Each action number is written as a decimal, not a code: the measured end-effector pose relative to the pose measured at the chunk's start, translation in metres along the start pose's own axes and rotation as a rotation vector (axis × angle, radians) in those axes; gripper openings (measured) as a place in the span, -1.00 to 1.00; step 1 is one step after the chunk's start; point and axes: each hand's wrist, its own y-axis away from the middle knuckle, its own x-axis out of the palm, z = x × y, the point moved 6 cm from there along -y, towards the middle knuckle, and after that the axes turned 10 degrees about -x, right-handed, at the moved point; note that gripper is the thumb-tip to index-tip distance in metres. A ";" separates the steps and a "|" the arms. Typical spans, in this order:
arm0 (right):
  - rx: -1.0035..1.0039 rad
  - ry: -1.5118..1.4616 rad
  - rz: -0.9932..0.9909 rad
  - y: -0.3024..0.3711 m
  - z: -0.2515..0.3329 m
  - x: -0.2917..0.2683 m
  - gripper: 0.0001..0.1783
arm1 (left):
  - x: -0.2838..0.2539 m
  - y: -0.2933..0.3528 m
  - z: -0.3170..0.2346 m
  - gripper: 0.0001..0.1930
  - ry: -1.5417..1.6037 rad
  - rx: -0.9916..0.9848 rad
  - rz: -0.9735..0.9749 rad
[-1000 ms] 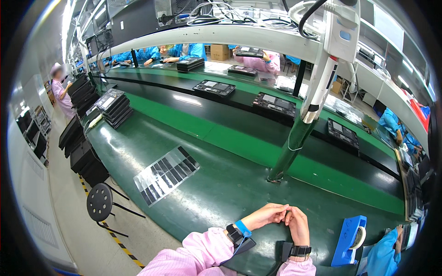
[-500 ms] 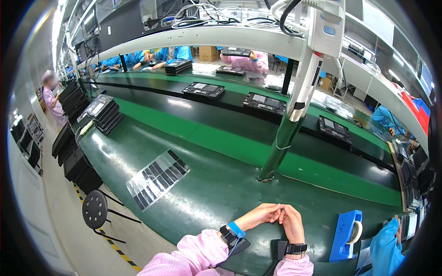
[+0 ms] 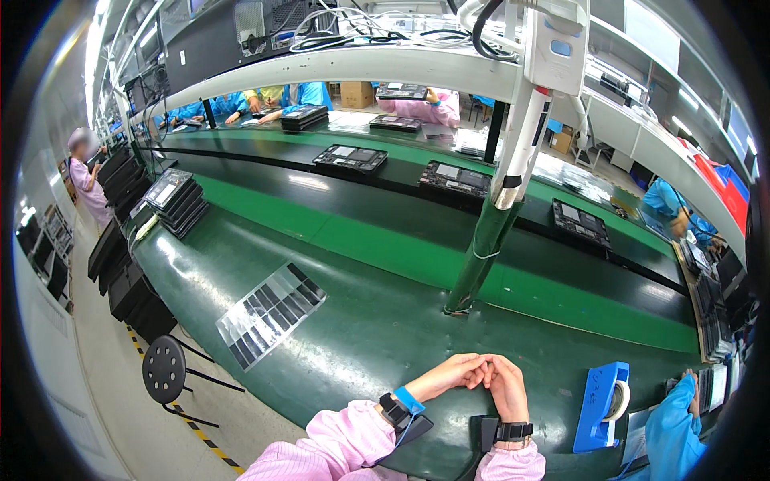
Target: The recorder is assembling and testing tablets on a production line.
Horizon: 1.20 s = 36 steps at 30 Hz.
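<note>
Fingertips of left hand and right hand touch, each grip's openness impossible to tell.

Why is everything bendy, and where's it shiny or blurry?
Head view: the fisheye lens bows the white shelf beam, glare whitens parts of the green tabletop, the standing person's head is blurred, left hand and right hand look clear.

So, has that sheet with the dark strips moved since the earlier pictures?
No. Against the post, the sheet keeps its place to the left of the base; the whole view has shifted slightly.
</note>
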 end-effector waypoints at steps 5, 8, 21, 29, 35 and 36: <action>0.003 -0.014 -0.008 0.000 -0.002 -0.002 -0.72 | 0.003 0.001 -0.002 -0.68 -0.017 -0.004 0.001; 0.005 -0.038 -0.013 -0.001 -0.003 -0.002 -0.72 | -0.001 -0.001 0.002 -0.68 -0.010 0.006 -0.004; -0.007 -0.015 0.027 0.003 0.002 0.001 -0.70 | -0.001 0.000 0.001 -0.72 0.022 0.051 0.048; 0.008 0.010 0.032 -0.001 -0.002 0.002 -0.70 | -0.007 0.001 -0.003 -0.73 0.039 0.014 -0.055; 0.020 0.016 0.003 0.001 -0.001 -0.002 -0.71 | 0.002 0.003 -0.007 -0.75 -0.002 0.007 -0.044; 0.010 0.023 0.011 0.002 0.000 -0.001 -0.71 | 0.002 0.002 -0.006 -0.75 0.002 0.000 -0.042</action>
